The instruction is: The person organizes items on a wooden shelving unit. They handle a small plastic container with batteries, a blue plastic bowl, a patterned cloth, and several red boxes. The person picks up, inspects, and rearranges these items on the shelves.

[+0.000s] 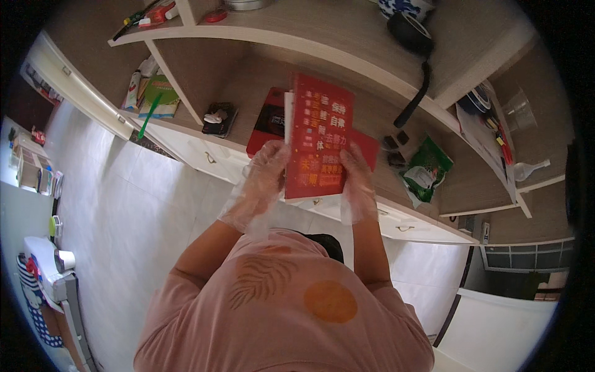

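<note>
I hold a red book (320,136) printed with white and yellow characters upright in front of the shelf, pale page edges showing along its left side. My left hand (268,168), in a clear plastic glove, grips its lower left edge. The lower right edge is held by my right hand (358,177), gloved the same way. On the shelf behind lies a red and black flat item (269,121), partly covered by the book. Another red surface (364,147) shows behind the right side; whether it belongs to the same item I cannot tell.
Right of the book are a green packet (427,170) and small dark blocks (395,149). To its left sits a dark box (220,119) with a pale object on top. A black-handled pan (410,34) overhangs the upper shelf; a green utensil (150,115) stands left. White drawers (207,155) line the front.
</note>
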Demonstrator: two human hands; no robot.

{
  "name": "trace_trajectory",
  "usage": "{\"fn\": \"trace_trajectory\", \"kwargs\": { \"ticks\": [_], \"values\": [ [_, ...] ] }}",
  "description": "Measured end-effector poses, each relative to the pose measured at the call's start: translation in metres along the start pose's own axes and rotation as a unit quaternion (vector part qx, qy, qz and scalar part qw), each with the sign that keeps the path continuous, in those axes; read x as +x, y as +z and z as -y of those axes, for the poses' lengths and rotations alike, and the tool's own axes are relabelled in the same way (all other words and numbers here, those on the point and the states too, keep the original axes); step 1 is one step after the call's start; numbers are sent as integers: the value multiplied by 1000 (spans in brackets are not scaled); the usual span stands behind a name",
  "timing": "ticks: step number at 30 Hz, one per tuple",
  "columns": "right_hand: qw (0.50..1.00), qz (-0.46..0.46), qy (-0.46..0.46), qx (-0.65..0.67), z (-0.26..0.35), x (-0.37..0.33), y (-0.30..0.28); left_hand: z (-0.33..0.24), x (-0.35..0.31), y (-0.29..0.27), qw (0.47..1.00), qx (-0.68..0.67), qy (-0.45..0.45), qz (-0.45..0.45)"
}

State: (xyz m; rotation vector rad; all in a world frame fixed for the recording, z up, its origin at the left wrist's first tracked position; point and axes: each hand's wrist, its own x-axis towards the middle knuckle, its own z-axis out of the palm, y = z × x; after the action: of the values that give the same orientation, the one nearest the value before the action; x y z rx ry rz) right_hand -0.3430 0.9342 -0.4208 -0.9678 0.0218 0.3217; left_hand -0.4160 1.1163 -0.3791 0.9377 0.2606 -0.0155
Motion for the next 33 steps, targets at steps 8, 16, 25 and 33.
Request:
{"fn": "trace_trajectory", "kwargs": {
  "ticks": [8,16,25,33],
  "values": [
    [988,22,58,139,-12,-16,-4,6,-18,8,986,128,90,57],
    [985,7,69,158,-26,-25,-1,0,-27,12,971,140,143,131],
    [987,63,89,121,-38,-30,-3,-4,-35,19,948,193,213,140],
    [977,-30,116,176,-25,-33,5,-10,-24,-7,888,365,268,82]
  ]
}}
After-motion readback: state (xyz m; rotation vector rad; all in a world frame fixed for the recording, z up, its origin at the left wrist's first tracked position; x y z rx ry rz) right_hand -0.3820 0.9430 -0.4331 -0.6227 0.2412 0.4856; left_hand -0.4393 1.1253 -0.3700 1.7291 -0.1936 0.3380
